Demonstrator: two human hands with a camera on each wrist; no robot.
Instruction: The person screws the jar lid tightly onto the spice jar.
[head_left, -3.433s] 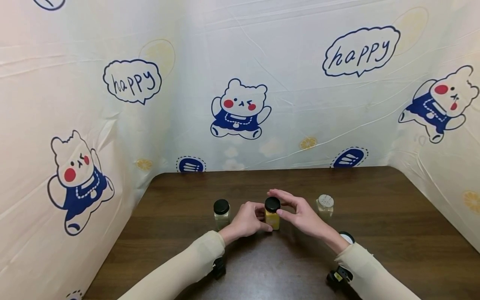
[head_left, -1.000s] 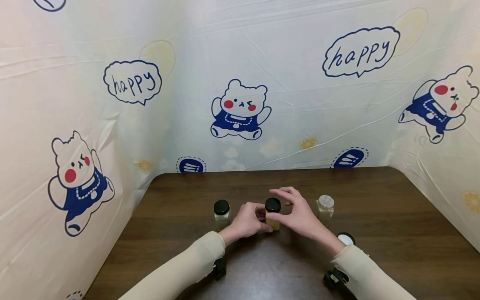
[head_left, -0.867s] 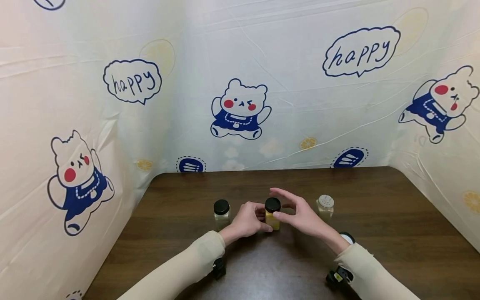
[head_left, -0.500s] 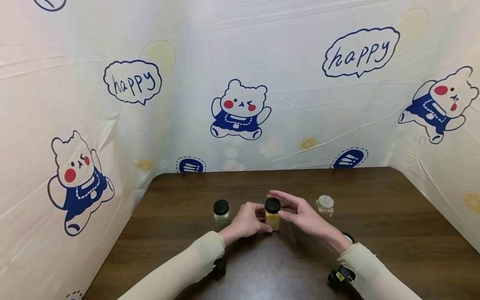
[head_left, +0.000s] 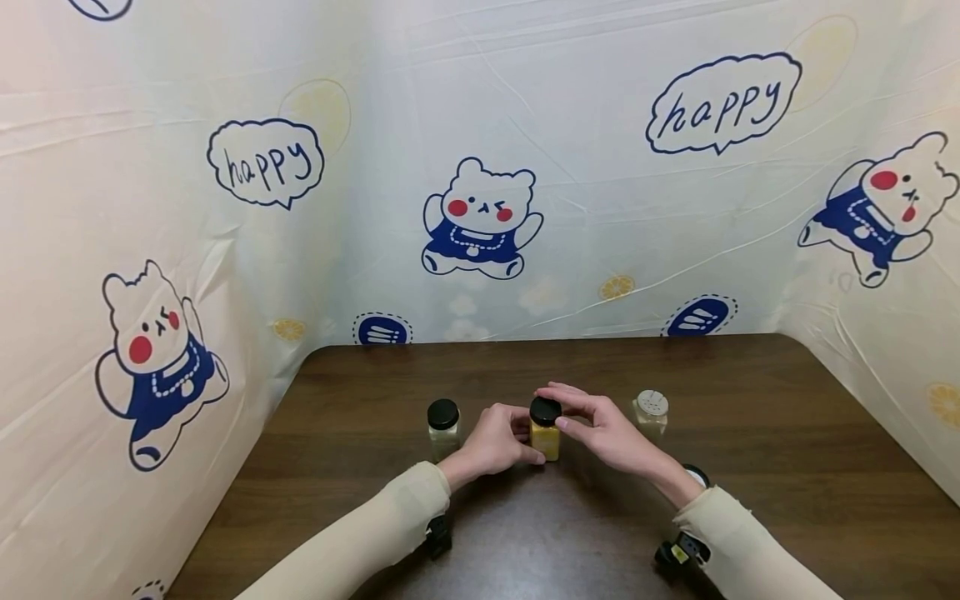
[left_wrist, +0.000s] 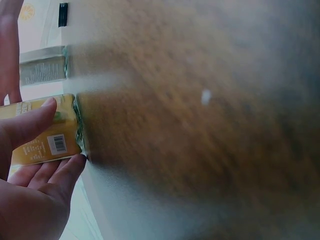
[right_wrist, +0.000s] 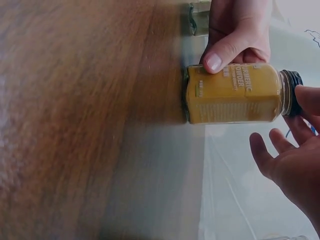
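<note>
A square glass jar of yellow turmeric powder stands upright mid-table, closed by a black screw lid. My left hand grips its body low down, thumb on the near face and fingers behind, as the left wrist view shows on the label side of the jar. With thumb and index finger my right hand pinches the lid. Its other fingers spread loosely beside the jar in the right wrist view.
Left of my left hand is a jar with a black lid. To the right stands a jar with a pale, holed top. A loose black lid with white lining lies partly hidden behind my right wrist. Patterned cloth borders the table's back edge.
One second ago my right thumb lay across the jar's front with the fingers lifted; now thumb and fingers are back at the lid. The left hand and jar stay put.
</note>
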